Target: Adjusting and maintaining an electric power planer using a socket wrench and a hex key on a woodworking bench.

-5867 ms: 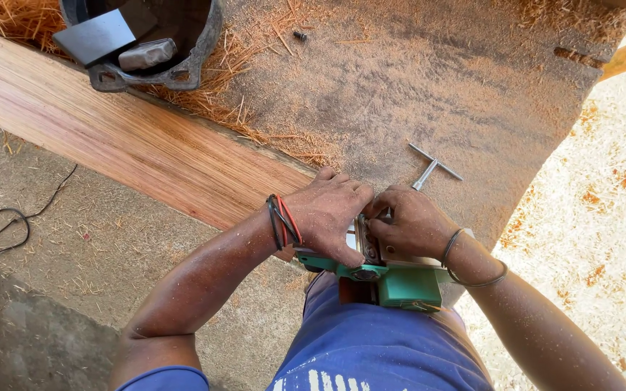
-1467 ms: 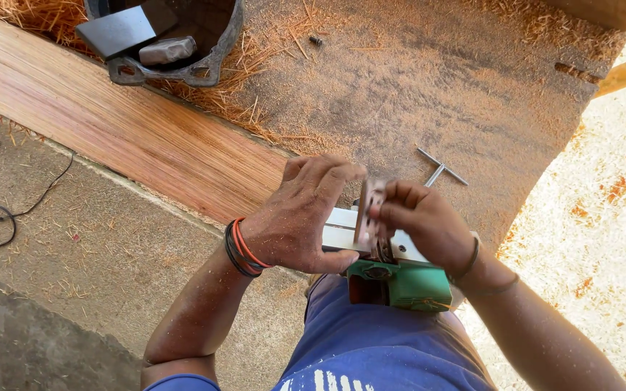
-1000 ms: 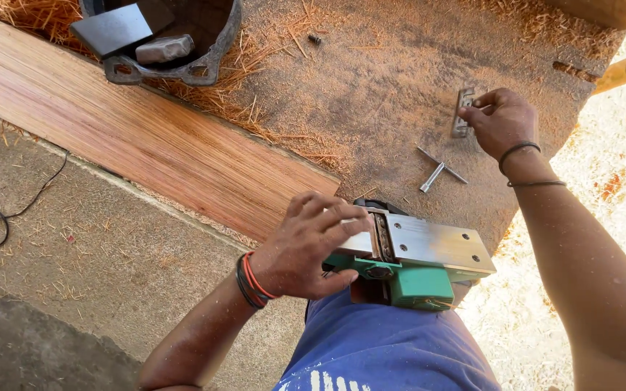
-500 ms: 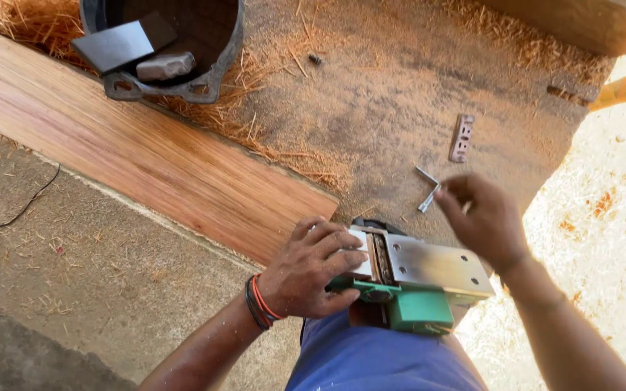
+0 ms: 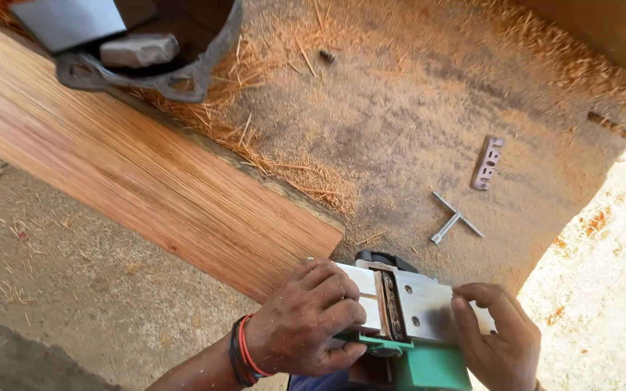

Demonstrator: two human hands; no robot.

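Two bare hands steady an upturned green electric planer point(image 5: 407, 326), its flat metal sole facing up, at the bottom of the view. The left hand point(image 5: 313, 326) curls over the planer's left end, fingers closed on the sole and body. The right hand point(image 5: 498, 340) lies half open against the right end, fingertips on the plate. Beyond the planer lie a T-shaped wrench point(image 5: 456, 217) and a small slotted metal plate point(image 5: 488, 161) on sawdust; left of it runs a reddish wooden plank point(image 5: 132, 174). The planer looks heavy and rigid, best gripped by its body; the blade slot, perhaps sharp, is dim.
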